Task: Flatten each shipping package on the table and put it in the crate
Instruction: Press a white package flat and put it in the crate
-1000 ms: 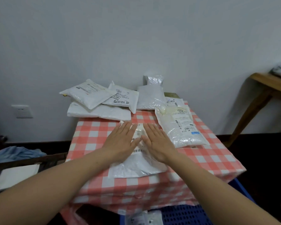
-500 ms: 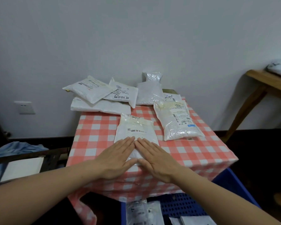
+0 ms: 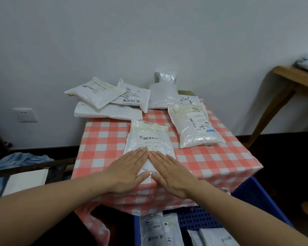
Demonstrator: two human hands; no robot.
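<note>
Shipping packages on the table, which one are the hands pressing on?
The white package at the table's front middle: left hand and right hand lie flat on its near end. The others sit untouched.

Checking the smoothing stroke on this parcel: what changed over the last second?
Both flat hands, the left hand and the right hand, slid along the package toward the person, from its middle to its near end by the table edge. Nothing was gripped or let go. The other packages stayed put.
</note>
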